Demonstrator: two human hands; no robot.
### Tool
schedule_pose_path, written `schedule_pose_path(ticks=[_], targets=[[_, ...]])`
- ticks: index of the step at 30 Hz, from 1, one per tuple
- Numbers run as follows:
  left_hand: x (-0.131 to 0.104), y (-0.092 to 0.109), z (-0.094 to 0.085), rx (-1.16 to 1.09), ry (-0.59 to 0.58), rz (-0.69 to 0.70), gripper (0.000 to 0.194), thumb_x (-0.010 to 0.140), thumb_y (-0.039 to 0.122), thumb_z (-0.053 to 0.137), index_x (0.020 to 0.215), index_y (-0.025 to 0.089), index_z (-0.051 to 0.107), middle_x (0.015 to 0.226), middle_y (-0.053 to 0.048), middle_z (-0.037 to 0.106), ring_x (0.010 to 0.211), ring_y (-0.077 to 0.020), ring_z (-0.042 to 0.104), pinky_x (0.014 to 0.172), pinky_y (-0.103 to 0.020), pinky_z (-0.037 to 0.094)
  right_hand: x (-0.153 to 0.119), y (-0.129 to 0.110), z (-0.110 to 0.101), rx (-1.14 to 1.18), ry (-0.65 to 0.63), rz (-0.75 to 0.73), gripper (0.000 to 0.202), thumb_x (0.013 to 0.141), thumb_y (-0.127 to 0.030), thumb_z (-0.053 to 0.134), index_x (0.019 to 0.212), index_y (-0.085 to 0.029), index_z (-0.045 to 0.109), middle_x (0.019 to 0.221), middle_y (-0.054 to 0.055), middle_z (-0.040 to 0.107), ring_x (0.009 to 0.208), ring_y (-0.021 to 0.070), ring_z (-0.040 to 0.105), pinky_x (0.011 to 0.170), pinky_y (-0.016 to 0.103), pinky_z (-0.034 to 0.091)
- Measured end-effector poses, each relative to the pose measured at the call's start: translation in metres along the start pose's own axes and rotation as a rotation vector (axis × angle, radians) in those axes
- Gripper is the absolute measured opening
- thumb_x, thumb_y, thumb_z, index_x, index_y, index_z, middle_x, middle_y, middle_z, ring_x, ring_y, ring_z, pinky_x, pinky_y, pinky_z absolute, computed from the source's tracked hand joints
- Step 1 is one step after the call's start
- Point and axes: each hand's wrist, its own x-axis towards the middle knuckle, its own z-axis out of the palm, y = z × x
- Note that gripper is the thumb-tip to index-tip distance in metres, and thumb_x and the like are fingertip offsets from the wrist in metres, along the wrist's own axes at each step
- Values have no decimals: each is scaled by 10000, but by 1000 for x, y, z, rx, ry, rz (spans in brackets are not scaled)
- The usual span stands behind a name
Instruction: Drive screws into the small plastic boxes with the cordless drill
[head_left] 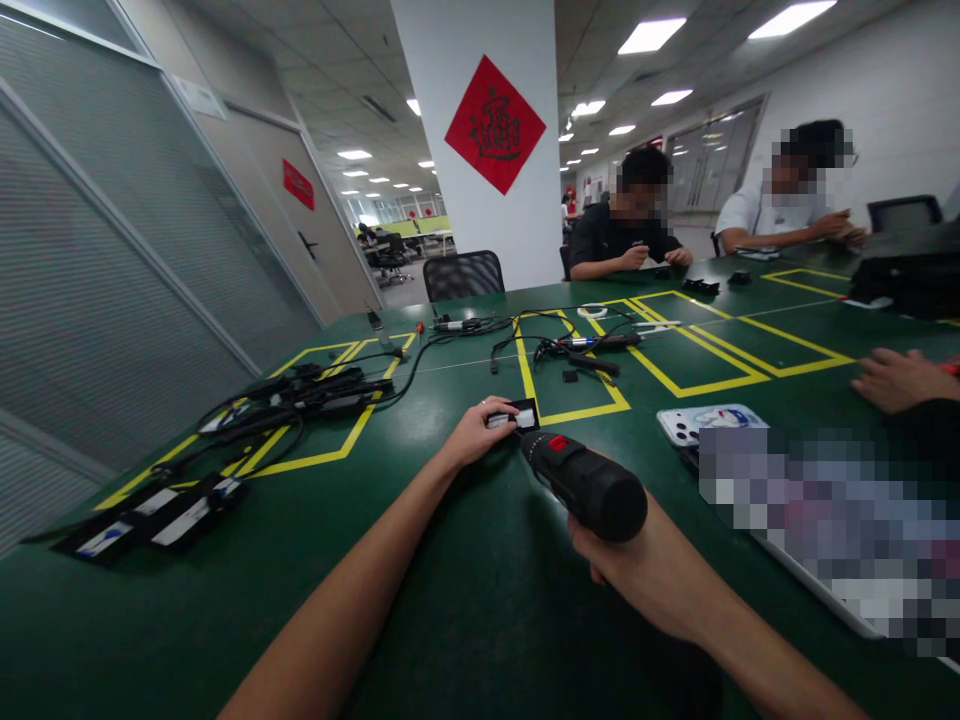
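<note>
Two hands share the work: the left hand (474, 432) pins a small black part (519, 416) flat on the green table (465, 600), steadying it for the electric screwdriver (583, 482) gripped by the right hand (611, 560).

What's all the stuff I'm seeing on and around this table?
Table: one, green with yellow tape boxes.
Black part: one, white label, under left hand.
Driver: one, black with red button, in right hand.
Adapters: several, black, left side, with cables.
Phone: one, white, right of driver.
Chair: one, black, far side.
People: two seated far right; another hand at right edge.
Left hand: holds part.
Right hand: grips driver.
</note>
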Motion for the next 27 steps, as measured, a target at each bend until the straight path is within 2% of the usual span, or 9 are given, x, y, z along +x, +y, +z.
schedule_pose_path(ticks=[3,6,13,18,23,27], targets=[[-1,1,-1,2,-3,-3,276,755,353,563,969,198,646,1135,-70,544,1090,-212,501,985,-371,367,0,-1,-1,-7,-11,6,492,774,-184,510,1256,-225,417,664,-28,602,513,119,558,542,250,431],[-1,3,-1,2,-5,-13,278,755,356,562,967,197,647,1139,-72,543,1082,-215,504,969,-371,378,0,-4,-2,-15,-5,0,491,769,-186,518,1250,-218,423,704,-17,615,519,116,557,550,250,431],[0,5,-1,-3,-8,-31,290,747,351,564,967,183,650,1146,-81,545,1075,-220,511,946,-364,399,0,-4,-1,-20,-20,-9,573,774,-172,511,1318,-234,344,644,-42,596,507,117,556,572,258,432],[0,3,-1,-4,-12,-21,291,750,356,562,970,186,648,1139,-77,546,1067,-215,512,941,-359,400,0,-3,-1,-32,-12,-6,529,776,-192,511,1291,-227,393,686,-27,612,519,118,551,594,263,435],[1,1,-1,-3,-21,-16,286,752,353,564,971,188,646,1138,-73,544,1059,-213,514,935,-359,401,2,-2,-4,-66,-34,10,451,780,-197,496,1231,-204,475,593,-35,578,510,130,544,585,264,431],[1,-1,-2,5,-18,-2,275,756,341,560,970,190,645,1123,-71,548,1052,-211,515,937,-362,395,3,-5,-6,-85,-9,-5,444,771,-192,499,1214,-201,490,626,-21,594,536,137,549,585,265,430]])
